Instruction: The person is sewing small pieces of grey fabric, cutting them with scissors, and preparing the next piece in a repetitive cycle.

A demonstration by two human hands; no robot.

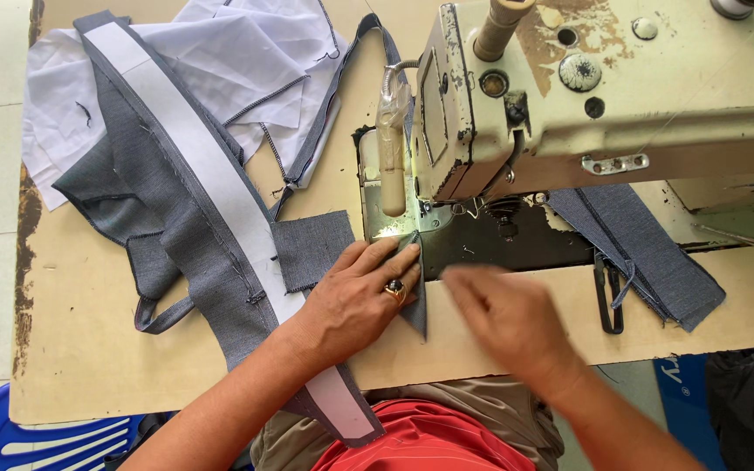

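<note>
Fabric (176, 166), grey with a white strip, lies at left of frame. At centre the left hand (355, 301) presses flat, fingers spread, on a grey cloth piece (414, 292) below the sewing machine (604, 87). Right hand (508, 318) is blurred; grip unclear.

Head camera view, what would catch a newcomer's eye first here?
The worn cream sewing machine fills the upper right. Below its needle, the left hand, wearing a ring, presses grey fabric flat while the blurred right hand lies beside it. A long grey band with white lining runs diagonally across the table.
</note>
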